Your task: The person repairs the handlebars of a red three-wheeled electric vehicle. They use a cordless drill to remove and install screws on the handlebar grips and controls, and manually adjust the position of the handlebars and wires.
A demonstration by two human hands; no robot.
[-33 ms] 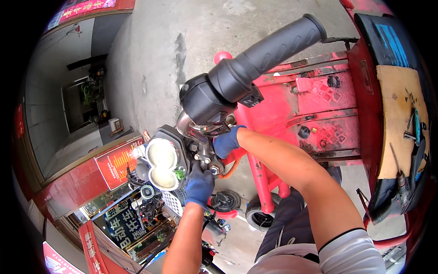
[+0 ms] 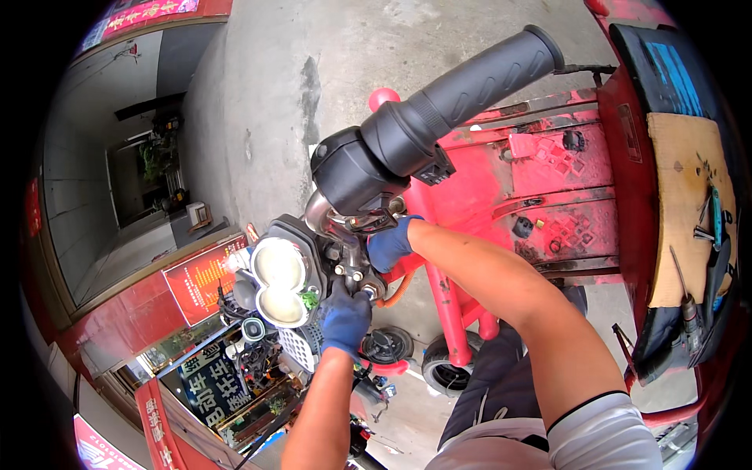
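A black handlebar grip juts across the upper view, joined to a black switch housing that blocks much of the sight of the work below it. Under the housing sits the steering stem clamp with its bolts. The left hand, in a blue glove, is closed around something at the bolts from below; what it grips is hidden by the fingers. The right hand, also gloved in blue, reaches in just beneath the housing, fingers curled against the metal there; whether it clamps anything I cannot tell.

Just left of the hands is a double round headlight with a small green piece beside it. To the right stands a red metal cart on small wheels, with tools lying on a brown board at its far side.

The floor is grey concrete, stained in places. At the left, a shop front with red signs opens onto a dim room.
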